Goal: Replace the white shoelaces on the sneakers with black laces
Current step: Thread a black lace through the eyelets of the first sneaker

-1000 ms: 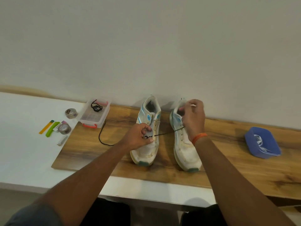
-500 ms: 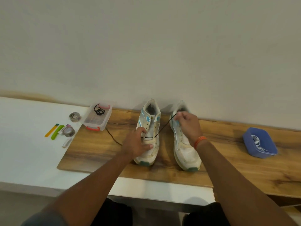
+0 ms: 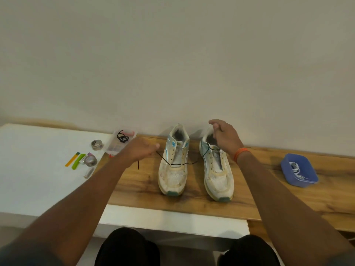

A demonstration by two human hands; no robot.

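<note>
Both hands are drawing apart now: since a moment ago the left hand [image 3: 140,150] is lifting off the left sneaker [image 3: 173,162] and sliding out to the side, while the right hand [image 3: 224,139] is rising over the heel of the right sneaker [image 3: 217,166]. The black lace [image 3: 180,164] is running through the lowest eyelets of the left sneaker; one end is stretching out to the left hand, whose fingers are closing on it with the tip dangling below, and the other end is climbing across the right sneaker to the right hand, which is pinching it between thumb and fingertips, wrist bent, orange band [image 3: 241,153] showing. Both forearms are reaching forward and spreading outward. The two sneakers are standing side by side, toes toward the person, on the wooden surface [image 3: 269,189] near the wall. A clear box [image 3: 122,143] holding another black lace is sitting to the left, and a blue tray [image 3: 298,170] with white laces is sitting well off to the right.
</note>
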